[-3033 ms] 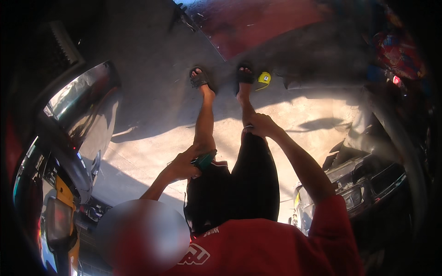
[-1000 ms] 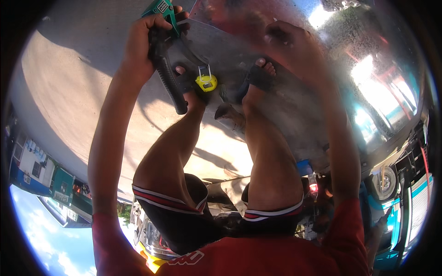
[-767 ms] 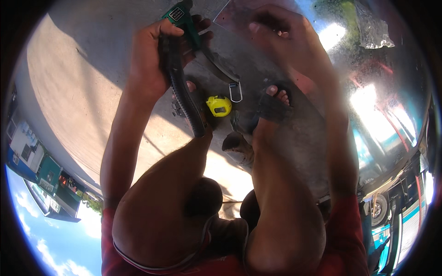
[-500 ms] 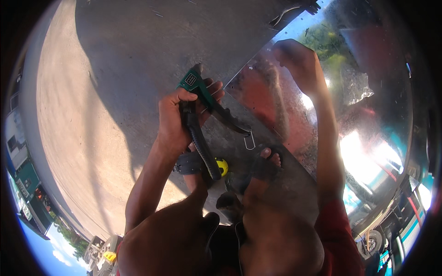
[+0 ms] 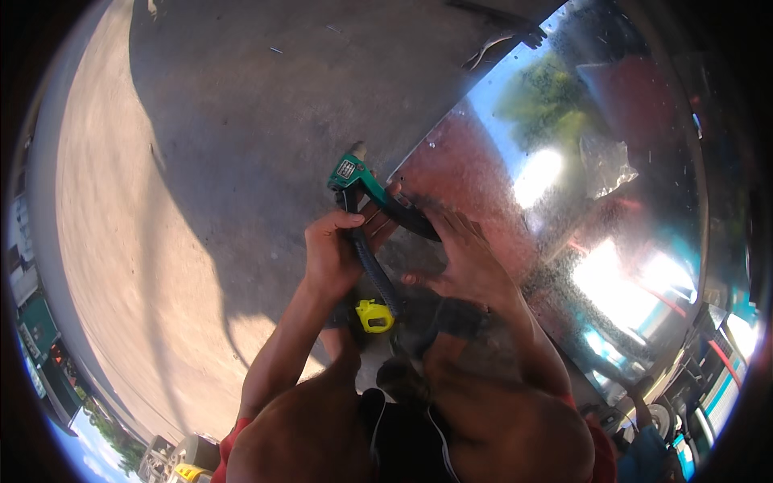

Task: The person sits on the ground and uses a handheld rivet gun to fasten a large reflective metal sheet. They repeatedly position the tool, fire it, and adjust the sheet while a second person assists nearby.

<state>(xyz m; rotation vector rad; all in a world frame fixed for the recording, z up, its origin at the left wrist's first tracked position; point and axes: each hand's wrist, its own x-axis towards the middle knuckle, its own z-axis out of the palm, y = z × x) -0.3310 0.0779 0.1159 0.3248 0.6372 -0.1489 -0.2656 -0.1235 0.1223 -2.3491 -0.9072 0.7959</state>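
My left hand (image 5: 342, 245) is closed round a hand riveter (image 5: 348, 171), which has a green head and two spread black handles. Its thumb lies over the handle nearer me, and the nose points away from me. At the end of the other handle is my right hand (image 5: 467, 262), thumb apart and fingers stretched out. Whether its fingertips touch that handle I cannot tell. On the floor under the riveter, between my feet, sits a yellow tape measure (image 5: 374, 315).
Shiny, reflective sheet metal (image 5: 475, 181) fills the right side, with a crumpled piece of clear plastic (image 5: 605, 167) on it. A dark object with a cable (image 5: 503, 40) lies by its far edge. Concrete floor (image 5: 241, 121) extends left, partly sunlit. Vehicles (image 5: 708, 402) stand at lower right.
My right hand has come down from above the sheet metal to the riveter's far handle. The left hand and riveter have shifted slightly right and nearer me. More of the tape measure shows.
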